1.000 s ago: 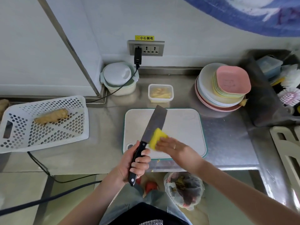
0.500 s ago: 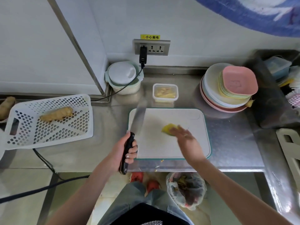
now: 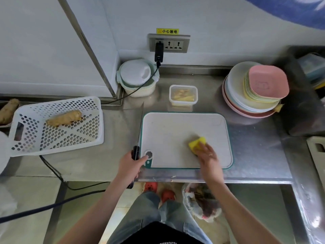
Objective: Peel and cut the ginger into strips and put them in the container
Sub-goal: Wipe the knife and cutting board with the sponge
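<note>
My left hand [image 3: 131,166] grips the black handle of a cleaver [image 3: 140,127], held edge-up just left of the white cutting board [image 3: 168,131]. My right hand [image 3: 208,155] presses a yellow sponge [image 3: 196,144] flat onto the board's right half with straight fingers. Behind the board stands a small clear container [image 3: 183,95] holding ginger strips. One unpeeled ginger root [image 3: 64,118] lies in the white perforated basket [image 3: 58,138] at the left.
A lidded white tub [image 3: 137,77] with a black cable across it stands at the back. Stacked plates [image 3: 255,92] sit at back right, a dark bin [image 3: 306,95] beyond them. More ginger [image 3: 8,110] lies far left. A waste bag [image 3: 202,201] hangs below the counter edge.
The knife left the sponge and swung to the board's left edge, blade now edge-on. My right hand carried the sponge onto the board and slid it toward the right front.
</note>
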